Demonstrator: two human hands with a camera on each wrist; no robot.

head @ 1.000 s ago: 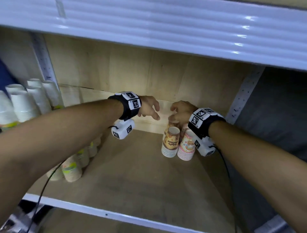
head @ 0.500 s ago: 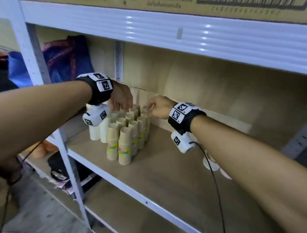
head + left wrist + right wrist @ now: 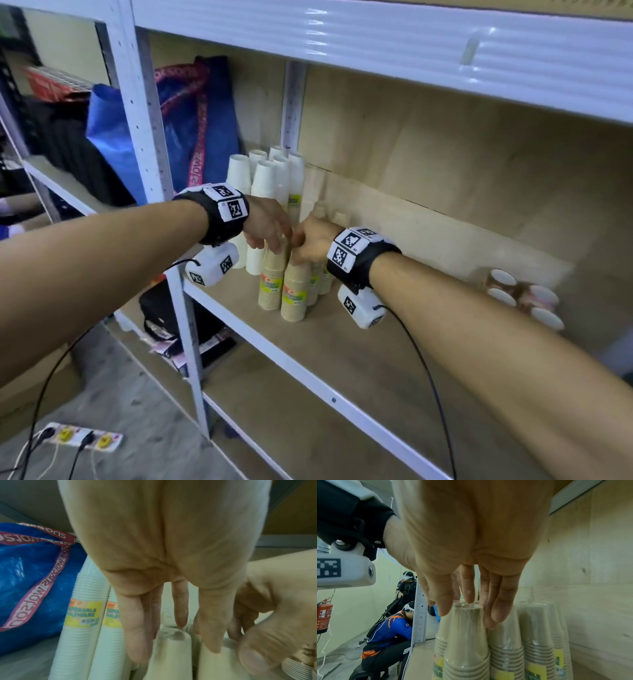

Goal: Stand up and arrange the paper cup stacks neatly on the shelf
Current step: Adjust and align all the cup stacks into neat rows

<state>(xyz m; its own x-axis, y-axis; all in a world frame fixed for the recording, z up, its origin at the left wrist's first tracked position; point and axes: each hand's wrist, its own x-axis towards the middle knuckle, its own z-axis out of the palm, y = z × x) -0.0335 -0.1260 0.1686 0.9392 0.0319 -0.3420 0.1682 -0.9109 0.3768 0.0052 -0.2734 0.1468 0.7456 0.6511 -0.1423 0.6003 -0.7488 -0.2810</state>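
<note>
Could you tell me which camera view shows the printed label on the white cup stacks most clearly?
The left wrist view: the label is close and partly readable. The head view shows it small and blurred; the right wrist view shows only brown stacks.

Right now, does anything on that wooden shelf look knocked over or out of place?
Yes. At the right end of the wooden shelf, the patterned paper cup stacks appear to lie on their sides, white insides facing out. The brown paper cup stacks and tall white cup stacks on the left stand upright.
</note>
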